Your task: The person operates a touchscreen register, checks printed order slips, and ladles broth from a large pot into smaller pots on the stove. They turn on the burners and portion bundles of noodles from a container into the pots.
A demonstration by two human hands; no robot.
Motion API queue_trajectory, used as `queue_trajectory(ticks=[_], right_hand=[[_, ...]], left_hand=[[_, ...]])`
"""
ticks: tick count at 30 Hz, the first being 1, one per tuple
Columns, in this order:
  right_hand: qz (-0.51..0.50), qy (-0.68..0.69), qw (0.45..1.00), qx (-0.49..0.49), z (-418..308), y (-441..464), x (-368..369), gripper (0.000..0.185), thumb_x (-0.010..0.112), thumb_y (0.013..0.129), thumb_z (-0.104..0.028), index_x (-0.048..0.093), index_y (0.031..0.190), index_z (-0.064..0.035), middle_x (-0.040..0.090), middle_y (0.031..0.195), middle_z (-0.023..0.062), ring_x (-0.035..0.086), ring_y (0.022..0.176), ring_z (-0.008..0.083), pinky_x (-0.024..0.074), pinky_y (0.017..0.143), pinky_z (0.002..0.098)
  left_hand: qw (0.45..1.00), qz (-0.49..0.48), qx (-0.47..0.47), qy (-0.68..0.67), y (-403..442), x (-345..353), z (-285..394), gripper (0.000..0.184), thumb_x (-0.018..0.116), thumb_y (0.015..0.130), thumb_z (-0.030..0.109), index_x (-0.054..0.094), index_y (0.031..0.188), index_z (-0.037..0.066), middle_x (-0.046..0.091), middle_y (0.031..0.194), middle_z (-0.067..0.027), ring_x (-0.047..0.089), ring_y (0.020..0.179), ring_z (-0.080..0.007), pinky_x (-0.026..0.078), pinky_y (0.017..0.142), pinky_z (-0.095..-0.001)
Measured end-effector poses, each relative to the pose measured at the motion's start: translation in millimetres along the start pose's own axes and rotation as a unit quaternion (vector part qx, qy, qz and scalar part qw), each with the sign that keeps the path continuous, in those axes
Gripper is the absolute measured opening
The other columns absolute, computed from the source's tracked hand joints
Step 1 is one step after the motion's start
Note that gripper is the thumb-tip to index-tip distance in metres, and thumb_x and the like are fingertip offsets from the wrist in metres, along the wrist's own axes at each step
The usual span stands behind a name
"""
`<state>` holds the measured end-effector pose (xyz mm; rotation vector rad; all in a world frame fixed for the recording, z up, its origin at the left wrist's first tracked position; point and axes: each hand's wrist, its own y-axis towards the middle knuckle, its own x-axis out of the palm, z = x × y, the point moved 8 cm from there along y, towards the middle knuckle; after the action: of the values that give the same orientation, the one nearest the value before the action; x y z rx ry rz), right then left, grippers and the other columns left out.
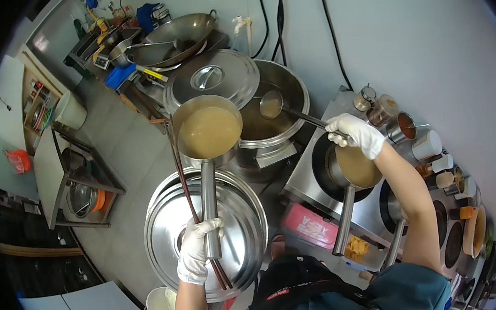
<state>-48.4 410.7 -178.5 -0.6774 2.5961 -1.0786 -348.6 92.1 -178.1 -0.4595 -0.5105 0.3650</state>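
Note:
My left hand (200,248), in a white glove, is closed around the handle of a saucepan (207,173) and a pair of long brown chopsticks (182,175). Cloudy yellowish liquid fills much of this saucepan. My right hand (355,135), also gloved, grips the dark handle of a ladle (271,104), whose bowl is over a large steel pot (300,94) of brownish liquid. A round lid (179,81) partly covers that pot. Below my right hand, a second saucepan (346,220) with similar liquid sits on the stove.
Another big lidded pot (155,246) stands below the held saucepan. A wok (189,27) is at the back. Seasoning containers (400,128) line the wall beside the stove (306,179). A metal shelf table (49,172) stands at left, a pink box (309,225) under the stove edge.

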Motion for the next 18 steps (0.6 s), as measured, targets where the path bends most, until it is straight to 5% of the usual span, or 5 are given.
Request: queue_trajectory(ticks=[4, 9, 18], right_hand=[[-0.017, 0.029, 0.999, -0.019, 2, -82, -15, 0.010, 0.048, 0.092, -0.006, 0.055, 0.096, -0.0001, 0.052, 0.068, 0.0050, 0.041, 0.043, 0.0082, 0.0312, 0.036, 0.0220], [-0.057, 0.032, 0.995, -0.078, 0, -186, -18, 0.043, 0.049, 0.092, -0.008, 0.046, 0.134, -0.0009, 0.053, 0.073, 0.0032, 0.040, 0.040, 0.0060, 0.0287, 0.033, 0.0198], [0.053, -0.009, 0.989, -0.135, 2, -308, -10, 0.056, 0.054, 0.088, -0.001, 0.039, 0.142, -0.0019, 0.055, 0.069, 0.0029, 0.041, 0.037, 0.0065, 0.0288, 0.033, 0.0205]], left_hand=[[1.000, -0.006, -0.005, 0.023, 4, 9, -1, 0.052, 0.063, 0.074, 0.011, 0.049, 0.120, -0.011, 0.058, 0.076, -0.0063, 0.055, 0.062, -0.0136, 0.045, 0.059, -0.0235], [1.000, -0.021, -0.001, 0.006, 11, 21, -4, 0.041, 0.066, 0.077, 0.007, 0.056, 0.113, -0.009, 0.059, 0.074, -0.0074, 0.056, 0.060, -0.0149, 0.047, 0.060, -0.0248], [0.998, -0.063, 0.001, 0.011, 41, 38, -23, 0.027, 0.066, 0.079, 0.008, 0.061, 0.099, -0.009, 0.062, 0.073, -0.0076, 0.059, 0.061, -0.0148, 0.047, 0.058, -0.0254]])
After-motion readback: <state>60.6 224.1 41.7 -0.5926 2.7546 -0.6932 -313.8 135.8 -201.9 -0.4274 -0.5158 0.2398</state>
